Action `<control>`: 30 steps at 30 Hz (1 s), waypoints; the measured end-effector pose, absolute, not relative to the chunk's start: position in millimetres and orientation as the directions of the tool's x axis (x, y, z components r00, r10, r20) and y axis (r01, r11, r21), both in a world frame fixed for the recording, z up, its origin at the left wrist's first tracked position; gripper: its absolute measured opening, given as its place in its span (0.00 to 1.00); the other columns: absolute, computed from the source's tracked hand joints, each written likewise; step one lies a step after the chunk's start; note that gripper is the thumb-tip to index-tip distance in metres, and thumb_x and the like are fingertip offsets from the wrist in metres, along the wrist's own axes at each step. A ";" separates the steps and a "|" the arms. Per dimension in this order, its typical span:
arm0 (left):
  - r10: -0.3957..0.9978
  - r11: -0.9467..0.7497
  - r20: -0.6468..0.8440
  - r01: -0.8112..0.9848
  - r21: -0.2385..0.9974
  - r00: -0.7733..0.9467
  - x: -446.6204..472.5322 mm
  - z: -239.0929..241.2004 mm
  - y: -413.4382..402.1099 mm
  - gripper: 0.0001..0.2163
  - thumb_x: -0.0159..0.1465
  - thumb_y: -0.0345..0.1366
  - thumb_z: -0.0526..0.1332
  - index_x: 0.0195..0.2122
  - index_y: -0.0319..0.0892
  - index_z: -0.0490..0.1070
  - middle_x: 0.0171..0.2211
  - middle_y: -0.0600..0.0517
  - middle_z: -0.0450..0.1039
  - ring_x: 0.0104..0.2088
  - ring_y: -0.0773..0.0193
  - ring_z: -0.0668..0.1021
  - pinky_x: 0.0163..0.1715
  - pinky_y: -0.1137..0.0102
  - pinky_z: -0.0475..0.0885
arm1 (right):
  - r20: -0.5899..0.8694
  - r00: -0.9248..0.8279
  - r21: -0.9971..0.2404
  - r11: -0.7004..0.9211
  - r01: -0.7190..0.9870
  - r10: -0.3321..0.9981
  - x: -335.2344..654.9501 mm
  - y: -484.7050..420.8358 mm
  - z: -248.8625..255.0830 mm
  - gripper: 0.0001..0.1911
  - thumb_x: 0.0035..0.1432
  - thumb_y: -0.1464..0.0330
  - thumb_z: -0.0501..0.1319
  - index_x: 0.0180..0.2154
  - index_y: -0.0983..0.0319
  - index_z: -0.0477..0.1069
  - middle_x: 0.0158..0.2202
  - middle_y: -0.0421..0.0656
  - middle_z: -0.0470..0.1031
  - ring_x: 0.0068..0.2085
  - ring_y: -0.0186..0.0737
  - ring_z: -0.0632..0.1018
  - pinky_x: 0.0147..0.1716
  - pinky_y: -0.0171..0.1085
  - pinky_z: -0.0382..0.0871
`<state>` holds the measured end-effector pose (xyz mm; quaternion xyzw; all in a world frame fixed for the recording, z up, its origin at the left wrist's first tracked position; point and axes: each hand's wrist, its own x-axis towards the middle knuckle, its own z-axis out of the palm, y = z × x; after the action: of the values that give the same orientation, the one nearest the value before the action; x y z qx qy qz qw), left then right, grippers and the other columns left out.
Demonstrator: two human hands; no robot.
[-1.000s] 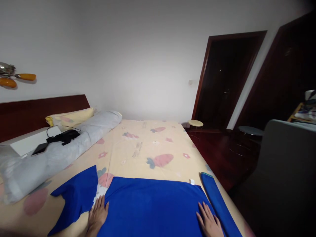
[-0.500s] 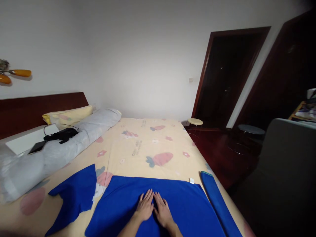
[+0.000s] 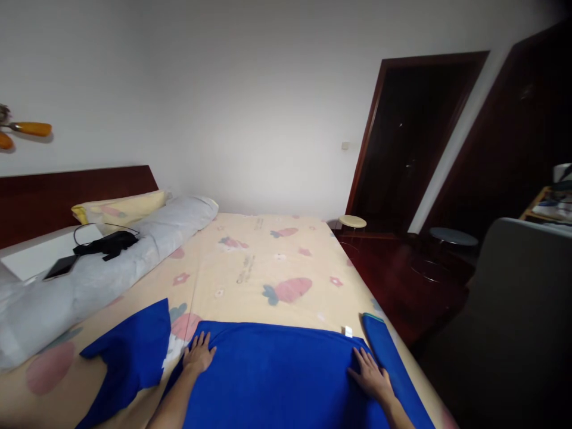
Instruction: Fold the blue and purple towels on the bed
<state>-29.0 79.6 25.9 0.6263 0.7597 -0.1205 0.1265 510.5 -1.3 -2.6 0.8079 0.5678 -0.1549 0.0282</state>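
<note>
A large blue cloth [image 3: 277,369] lies flat on the bed in front of me, with a small white tag [image 3: 348,331] at its far right corner. My left hand [image 3: 199,353] rests on its far left corner, fingers spread. Near the opposite corner, my right hand [image 3: 370,373] lies on the cloth with its fingers stretched out. To the left is a smaller, irregular blue cloth piece [image 3: 134,342]. Along the right side runs a narrow folded blue strip [image 3: 393,363] with a greenish edge. Whether these pieces join the large cloth cannot be seen.
The bed [image 3: 250,268] has a printed sheet. At its left lie a grey rolled quilt [image 3: 174,220], a yellow pillow [image 3: 125,208], a phone [image 3: 61,267] and a black strap-like item [image 3: 107,244]. Stools [image 3: 352,221] and a dark chair back [image 3: 513,286] stand on the right.
My hands have moved apart from the middle of the blue cloth, the left one to its left corner and the right one to its right. The cloth's far edge stays in place.
</note>
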 end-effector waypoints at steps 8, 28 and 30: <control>0.927 -0.263 -0.215 0.942 0.209 0.307 91.1 14.0 55.4 0.34 0.61 0.37 0.47 0.69 0.40 0.43 0.71 0.51 0.38 0.70 0.58 0.44 0.68 0.54 0.43 | -0.224 -0.086 -0.290 0.018 0.957 0.971 372.9 15.0 1.2 0.40 0.50 0.73 0.47 0.66 0.62 0.49 0.71 0.45 0.43 0.71 0.42 0.47 0.67 0.51 0.43; 0.933 0.114 -0.347 0.993 0.024 -0.098 -20.6 27.0 81.5 0.30 0.66 0.46 0.42 0.68 0.39 0.50 0.70 0.41 0.44 0.69 0.48 0.52 0.62 0.44 0.52 | -0.227 0.405 -0.060 -0.428 0.902 0.886 514.3 21.5 -6.4 0.36 0.60 0.56 0.43 0.65 0.65 0.52 0.69 0.51 0.50 0.69 0.52 0.52 0.65 0.61 0.49; 0.938 0.109 -0.333 0.994 0.024 -0.095 -16.5 25.7 83.9 0.31 0.66 0.46 0.40 0.67 0.35 0.51 0.70 0.39 0.44 0.69 0.48 0.52 0.62 0.44 0.52 | -0.173 0.409 -0.034 -0.420 0.907 0.896 498.8 21.8 -7.8 0.34 0.61 0.62 0.42 0.65 0.70 0.52 0.69 0.55 0.49 0.70 0.52 0.50 0.66 0.60 0.45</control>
<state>-16.5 83.9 25.7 0.6593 0.7326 -0.1040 0.1335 498.8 21.8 -7.8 0.8387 0.5373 -0.0824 0.0327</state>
